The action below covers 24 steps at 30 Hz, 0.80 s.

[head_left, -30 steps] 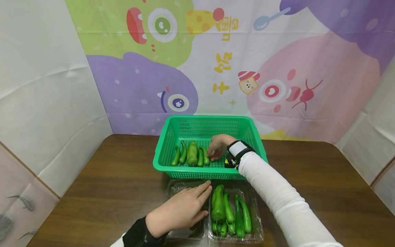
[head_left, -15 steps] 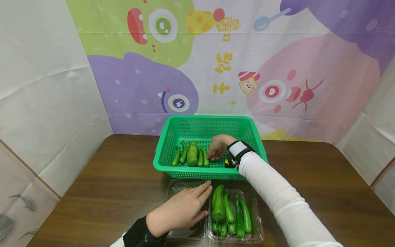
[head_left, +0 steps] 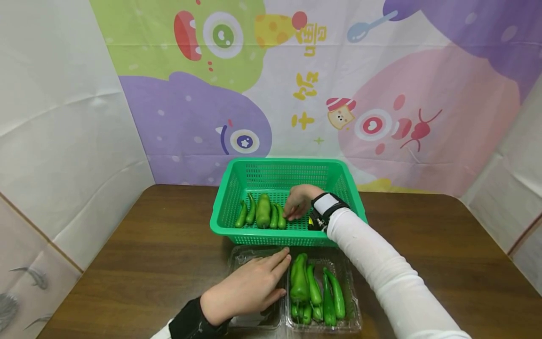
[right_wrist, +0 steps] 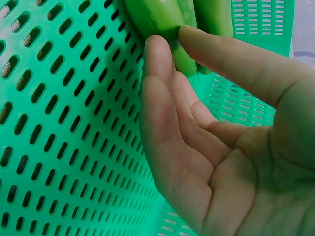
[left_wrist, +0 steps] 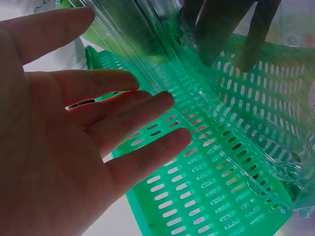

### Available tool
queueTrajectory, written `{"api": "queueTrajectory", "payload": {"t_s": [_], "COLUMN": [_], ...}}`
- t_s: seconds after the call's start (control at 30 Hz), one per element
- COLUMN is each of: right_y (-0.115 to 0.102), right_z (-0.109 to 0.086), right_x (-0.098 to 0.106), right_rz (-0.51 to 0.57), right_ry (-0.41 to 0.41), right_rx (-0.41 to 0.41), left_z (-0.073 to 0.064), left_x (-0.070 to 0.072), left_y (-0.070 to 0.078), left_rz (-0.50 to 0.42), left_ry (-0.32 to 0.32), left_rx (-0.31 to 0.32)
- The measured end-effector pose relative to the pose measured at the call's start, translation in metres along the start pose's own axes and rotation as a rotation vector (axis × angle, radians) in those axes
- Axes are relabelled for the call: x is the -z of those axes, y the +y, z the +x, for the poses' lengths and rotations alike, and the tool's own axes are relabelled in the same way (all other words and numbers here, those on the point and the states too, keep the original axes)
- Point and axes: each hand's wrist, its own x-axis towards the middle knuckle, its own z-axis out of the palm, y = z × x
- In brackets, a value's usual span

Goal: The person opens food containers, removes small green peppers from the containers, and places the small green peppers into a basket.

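Note:
My left hand lies with fingers stretched over the bare half of a clear plastic clamshell box, fingertips at its middle fold. Its palm and spread fingers hold nothing in the left wrist view. Several green peppers lie stacked in the box's right half. Inside the green basket, my right hand reaches down at the right end of a row of peppers. Its thumb and bent fingers come close together right at the nearest slim pepper; no finger wraps round it. A thick pepper lies mid-row.
The basket stands at the back of the brown wooden table, behind the clamshell box. A cartoon-printed cloth hangs behind, with pale sheets at the sides. My right forearm crosses the basket's front right rim.

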Motion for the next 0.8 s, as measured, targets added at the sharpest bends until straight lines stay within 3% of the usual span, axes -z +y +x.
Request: {"api": "queueTrajectory", "payload": {"t_s": [0.37, 0.8], "right_y": [-0.0014, -0.0091], "right_z": [-0.0024, -0.0079], "right_x": [-0.0001, 0.0011], "right_rz": [0.002, -0.036], "right_ry": [0.013, 0.097], "right_rx": [0.01, -0.018], "left_z": [-0.0001, -0.0005], "left_x": [-0.0007, -0.0023], "left_y": [0.0001, -0.0012], "left_rz": [0.011, 0.017], "left_ry": [0.016, 0.016], "left_rx": [-0.005, -0.008]}}
